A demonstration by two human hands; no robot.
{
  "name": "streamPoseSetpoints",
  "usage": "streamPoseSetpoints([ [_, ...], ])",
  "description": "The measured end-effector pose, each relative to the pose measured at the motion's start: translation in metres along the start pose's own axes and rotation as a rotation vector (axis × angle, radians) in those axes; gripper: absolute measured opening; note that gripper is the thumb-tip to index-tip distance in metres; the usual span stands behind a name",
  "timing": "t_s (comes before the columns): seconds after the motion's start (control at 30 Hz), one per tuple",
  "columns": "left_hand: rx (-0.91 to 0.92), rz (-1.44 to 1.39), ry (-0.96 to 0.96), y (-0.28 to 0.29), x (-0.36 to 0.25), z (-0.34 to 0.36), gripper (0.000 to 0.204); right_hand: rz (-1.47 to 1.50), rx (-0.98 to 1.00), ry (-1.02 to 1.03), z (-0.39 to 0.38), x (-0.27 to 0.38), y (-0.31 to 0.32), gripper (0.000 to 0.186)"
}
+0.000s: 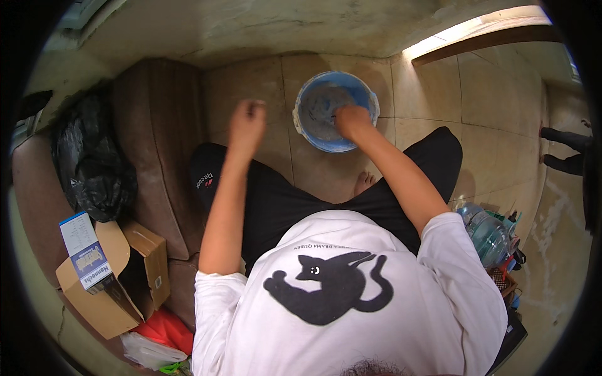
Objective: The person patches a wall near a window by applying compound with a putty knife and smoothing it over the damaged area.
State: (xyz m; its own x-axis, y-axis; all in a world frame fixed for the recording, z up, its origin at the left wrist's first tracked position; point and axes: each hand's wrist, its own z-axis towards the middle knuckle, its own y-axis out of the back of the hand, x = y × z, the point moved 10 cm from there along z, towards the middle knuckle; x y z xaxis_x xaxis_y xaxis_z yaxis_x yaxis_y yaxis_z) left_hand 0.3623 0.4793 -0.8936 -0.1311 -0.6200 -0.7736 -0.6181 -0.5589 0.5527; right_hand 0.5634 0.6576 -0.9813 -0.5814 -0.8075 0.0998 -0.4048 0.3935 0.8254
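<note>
On the tiled floor (266,78), far middle: blue bucket (362,93), with grey, paste-like matter (321,106) inside. At left, near: cardboard box (150,247) with flaps spread, interior dark. Beyond it, black plastic bag (97,166), contents hidden. At right: clear plastic bottle (486,235) amid clutter hard to make out. Right hand (353,121) over the bucket, fingertips hidden; impossible to tell whether pinching anything. Left hand (246,124) loosely curled, grip unclear, left of the bucket and apart from it.
</note>
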Motion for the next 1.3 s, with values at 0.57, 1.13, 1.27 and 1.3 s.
streamPoseSetpoints([
  [0.57, 0.368, -0.44, 0.368, -0.14, 0.075, -0.018, 0.051, -0.198, -0.272, 0.21, -0.016, 0.009, 0.012, 0.015],
  [1.13, 0.429, -0.551, 0.232, -0.141, 0.051, -0.018, 0.051, -0.072, -0.246, 0.289, -0.019, 0.045, 0.004, 0.015],
  [1.27, 0.445, -0.557, 0.208, -0.141, 0.042, -0.02, 0.05, -0.052, -0.179, 0.211, -0.012, 0.038, 0.003, 0.016],
  [1.3, 0.447, -0.55, 0.198, -0.141, 0.041, -0.02, 0.05, -0.06, -0.149, 0.188, -0.009, 0.037, 0.003, 0.017],
])
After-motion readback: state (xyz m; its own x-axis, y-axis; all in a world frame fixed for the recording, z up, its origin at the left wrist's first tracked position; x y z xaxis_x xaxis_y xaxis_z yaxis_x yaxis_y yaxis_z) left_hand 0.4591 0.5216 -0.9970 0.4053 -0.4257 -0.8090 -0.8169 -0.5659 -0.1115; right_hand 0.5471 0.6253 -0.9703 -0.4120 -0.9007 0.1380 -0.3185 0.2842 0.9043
